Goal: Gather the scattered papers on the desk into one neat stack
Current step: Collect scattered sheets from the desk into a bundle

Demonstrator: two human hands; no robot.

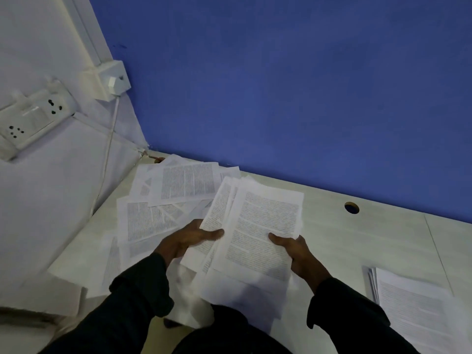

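A: Nearest are the dark sleeves (143, 297); what do the hands grip?
B: The left hand (187, 240) and right hand (297, 254) each pinch a side of a loose bundle of papers (255, 233), thumbs on top, above the desk (357, 238).
A: Other sheets?
B: Scattered papers (173, 198) overlap toward the corner; a separate stack (413, 302) lies at the right.

Loose sheets (163, 200) spread at the bench's (357, 241) far-left corner; a separate stack (413, 310) lies at its right edge.
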